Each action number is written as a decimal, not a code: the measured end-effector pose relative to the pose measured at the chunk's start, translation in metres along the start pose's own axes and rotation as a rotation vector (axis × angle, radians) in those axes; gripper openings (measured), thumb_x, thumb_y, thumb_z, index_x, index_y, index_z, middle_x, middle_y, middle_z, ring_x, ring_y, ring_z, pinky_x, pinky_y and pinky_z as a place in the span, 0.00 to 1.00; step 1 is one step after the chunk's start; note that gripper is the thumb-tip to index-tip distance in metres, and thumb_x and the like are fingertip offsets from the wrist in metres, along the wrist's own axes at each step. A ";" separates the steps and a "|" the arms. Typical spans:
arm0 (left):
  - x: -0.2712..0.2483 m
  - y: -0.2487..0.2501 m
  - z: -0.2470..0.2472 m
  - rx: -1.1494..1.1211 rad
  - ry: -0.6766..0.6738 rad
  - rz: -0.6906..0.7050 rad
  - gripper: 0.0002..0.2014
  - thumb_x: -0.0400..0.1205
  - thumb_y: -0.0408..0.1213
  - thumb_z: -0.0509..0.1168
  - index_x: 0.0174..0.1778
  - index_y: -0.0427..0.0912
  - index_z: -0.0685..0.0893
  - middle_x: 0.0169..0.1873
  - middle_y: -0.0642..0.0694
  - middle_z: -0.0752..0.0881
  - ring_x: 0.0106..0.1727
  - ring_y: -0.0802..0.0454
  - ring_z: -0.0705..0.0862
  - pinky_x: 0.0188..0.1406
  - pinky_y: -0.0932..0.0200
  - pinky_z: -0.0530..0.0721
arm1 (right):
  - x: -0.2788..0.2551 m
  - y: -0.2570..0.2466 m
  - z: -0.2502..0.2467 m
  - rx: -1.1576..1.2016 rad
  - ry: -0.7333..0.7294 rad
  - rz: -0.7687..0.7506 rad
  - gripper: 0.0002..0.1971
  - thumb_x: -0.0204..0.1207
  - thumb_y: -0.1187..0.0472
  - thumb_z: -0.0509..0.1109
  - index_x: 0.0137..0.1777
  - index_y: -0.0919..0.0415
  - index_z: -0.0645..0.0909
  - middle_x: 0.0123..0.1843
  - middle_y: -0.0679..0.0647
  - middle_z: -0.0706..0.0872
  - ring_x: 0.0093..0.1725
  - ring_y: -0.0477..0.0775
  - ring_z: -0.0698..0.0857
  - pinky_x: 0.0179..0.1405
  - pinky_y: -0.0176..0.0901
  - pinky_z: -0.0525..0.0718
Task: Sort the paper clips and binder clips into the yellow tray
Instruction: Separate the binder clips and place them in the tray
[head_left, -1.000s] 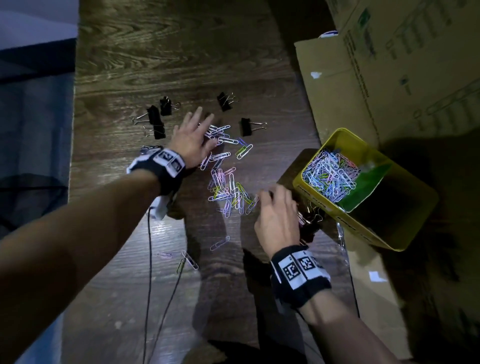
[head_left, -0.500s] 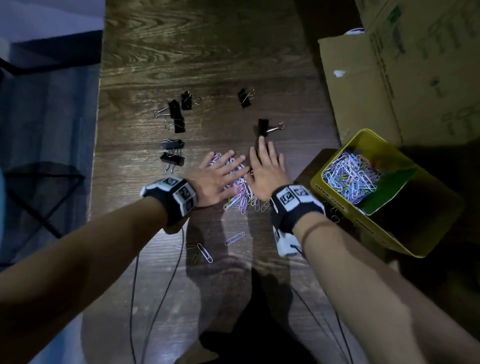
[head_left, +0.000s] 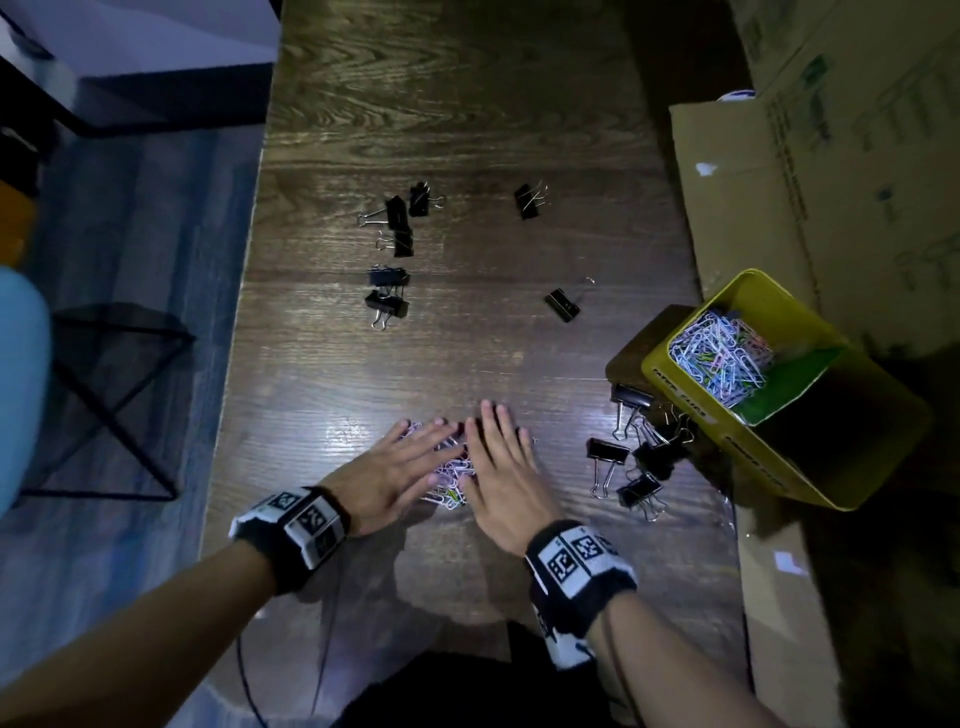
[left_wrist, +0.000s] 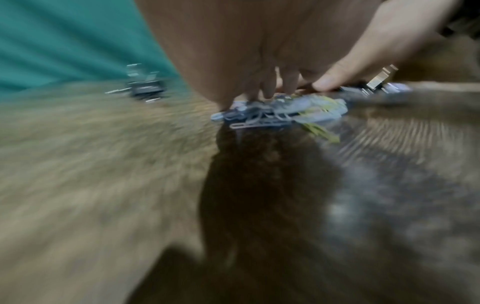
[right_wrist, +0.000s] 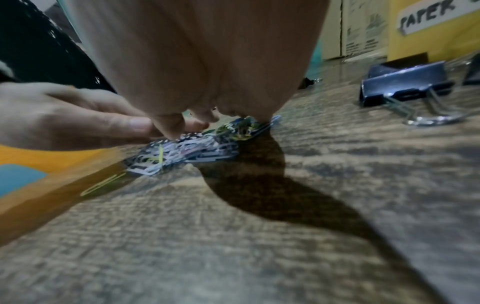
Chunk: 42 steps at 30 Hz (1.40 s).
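Hands: left hand (head_left: 395, 475) and right hand (head_left: 501, 467), fingers flat, have raked the paper clips (head_left: 451, 475) nearer into one pile.
Meaning: pile looks ready for scooping.
Binder clips (head_left: 641, 457): on the table (head_left: 467, 130).
Yellow tray (head_left: 675, 382): right, partly filled.

A handwritten label reading "PAPER" sits on the yellow tray (right_wrist: 439, 37) wall; the cardboard box (head_left: 857, 156) print is illegible.

Binder clips (head_left: 636, 457) before yellow tray (head_left: 696, 410)
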<state>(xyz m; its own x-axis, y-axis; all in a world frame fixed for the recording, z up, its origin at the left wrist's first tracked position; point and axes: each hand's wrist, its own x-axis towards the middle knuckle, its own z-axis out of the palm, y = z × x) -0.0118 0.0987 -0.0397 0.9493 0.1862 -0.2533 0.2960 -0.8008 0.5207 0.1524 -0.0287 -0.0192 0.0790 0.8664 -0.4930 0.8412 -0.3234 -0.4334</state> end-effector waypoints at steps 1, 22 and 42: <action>-0.005 0.000 -0.002 -0.106 0.100 -0.047 0.24 0.86 0.53 0.40 0.79 0.53 0.59 0.80 0.52 0.56 0.81 0.59 0.50 0.80 0.45 0.48 | -0.002 0.003 -0.002 0.007 0.031 0.025 0.32 0.86 0.49 0.46 0.81 0.59 0.33 0.80 0.58 0.26 0.80 0.56 0.27 0.78 0.55 0.29; 0.015 0.048 0.030 -0.219 0.397 -0.640 0.31 0.83 0.53 0.40 0.81 0.45 0.48 0.82 0.45 0.44 0.81 0.51 0.40 0.77 0.55 0.35 | 0.003 0.017 0.002 0.084 0.166 0.146 0.33 0.85 0.47 0.43 0.80 0.60 0.31 0.80 0.54 0.26 0.79 0.52 0.26 0.78 0.54 0.29; 0.012 0.053 0.001 -0.233 0.195 -0.562 0.19 0.70 0.37 0.75 0.57 0.42 0.84 0.58 0.43 0.75 0.56 0.46 0.80 0.59 0.61 0.74 | -0.002 -0.013 0.002 0.163 0.147 0.064 0.23 0.73 0.61 0.73 0.69 0.58 0.76 0.66 0.59 0.71 0.66 0.60 0.75 0.67 0.47 0.73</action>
<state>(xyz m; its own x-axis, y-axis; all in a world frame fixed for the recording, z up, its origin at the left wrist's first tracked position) 0.0149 0.0582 -0.0157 0.6381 0.6595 -0.3973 0.7485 -0.4103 0.5210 0.1403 -0.0268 -0.0138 0.2167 0.8843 -0.4135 0.7351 -0.4266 -0.5269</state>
